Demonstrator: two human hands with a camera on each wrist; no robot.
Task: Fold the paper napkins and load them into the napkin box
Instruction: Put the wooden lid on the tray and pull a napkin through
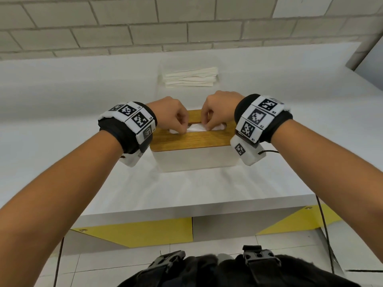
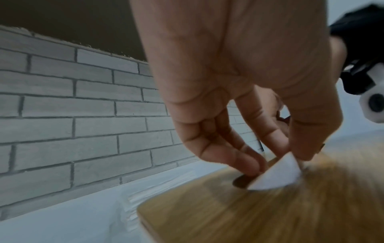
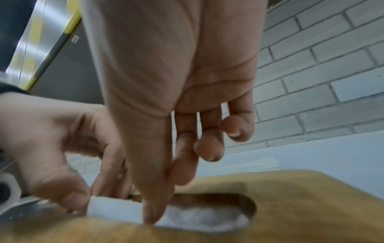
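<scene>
A white napkin box [image 1: 194, 160] with a wooden lid [image 1: 192, 139] stands on the white table in front of me. A white napkin [image 1: 196, 127] pokes out of the lid's slot. My left hand [image 1: 182, 129] pinches its left end, and the left wrist view shows the napkin's corner [image 2: 276, 174] held between thumb and fingers at the slot's end [image 2: 241, 180]. My right hand [image 1: 207, 126] pinches the napkin further right. In the right wrist view its thumb and forefinger [image 3: 158, 212] press the napkin [image 3: 203, 217] at the slot. The box's inside is hidden.
A stack of white folded napkins [image 1: 191, 77] lies in a clear holder behind the box, near the grey brick wall [image 1: 145, 34]. The table's front edge [image 1: 196, 206] is close to my body, with bare table on either side of the box.
</scene>
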